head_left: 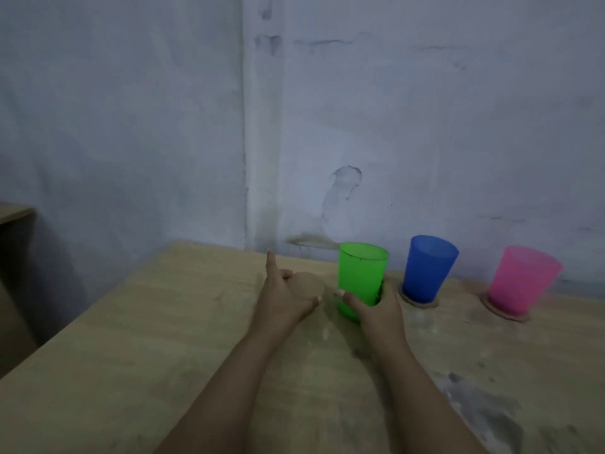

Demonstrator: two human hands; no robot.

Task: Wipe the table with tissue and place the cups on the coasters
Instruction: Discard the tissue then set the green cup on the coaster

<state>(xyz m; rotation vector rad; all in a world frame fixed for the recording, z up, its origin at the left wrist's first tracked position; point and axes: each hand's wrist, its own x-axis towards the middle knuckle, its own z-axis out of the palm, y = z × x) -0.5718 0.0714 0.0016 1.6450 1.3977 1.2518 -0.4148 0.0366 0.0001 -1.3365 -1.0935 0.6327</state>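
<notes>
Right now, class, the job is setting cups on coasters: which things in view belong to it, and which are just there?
Belong to the job:
green cup, gripped by the right hand
loose coaster, held by the left hand
blue cup, on a coaster
pink cup, on a coaster
table

Just there:
wall
second wooden surface, far left

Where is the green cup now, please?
In the head view, the green cup is right of centre, gripped by the right hand, left of the blue cup.

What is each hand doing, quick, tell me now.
Left hand: holding a round coaster, index finger pointing out.
Right hand: fingers wrapped round the green cup.
</notes>
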